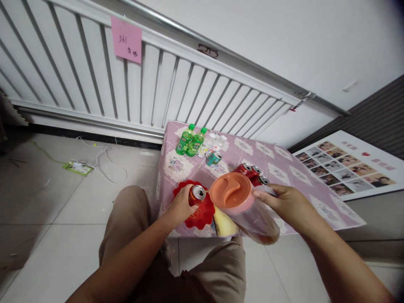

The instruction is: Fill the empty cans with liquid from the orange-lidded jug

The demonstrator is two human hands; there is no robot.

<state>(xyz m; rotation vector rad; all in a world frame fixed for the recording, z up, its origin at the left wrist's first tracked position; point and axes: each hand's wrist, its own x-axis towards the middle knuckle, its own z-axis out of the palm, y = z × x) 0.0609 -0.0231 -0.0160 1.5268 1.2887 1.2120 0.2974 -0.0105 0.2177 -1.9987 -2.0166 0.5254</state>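
Note:
My left hand (180,207) is wrapped round an open red can (197,195) over a red scalloped plate (202,216). My right hand (288,206) grips the handle of a clear pitcher (257,221) with an orange lid (232,190). The pitcher is tilted, its lid end toward the can, and brownish liquid lies at its bottom. The spout end of the lid is close beside the can's top; whether they touch I cannot tell. Behind the lid stand several red cans (245,168). A yellow cloth or mat (224,223) lies beside the plate.
On the flowered tablecloth (243,145) stand two green bottles (185,139), white-capped bottles (217,142) and a teal can (213,158). Behind is a white radiator (158,84) with a pink note (126,40). A photo board (350,164) leans at the right. Cables and a power strip (78,168) lie on the floor.

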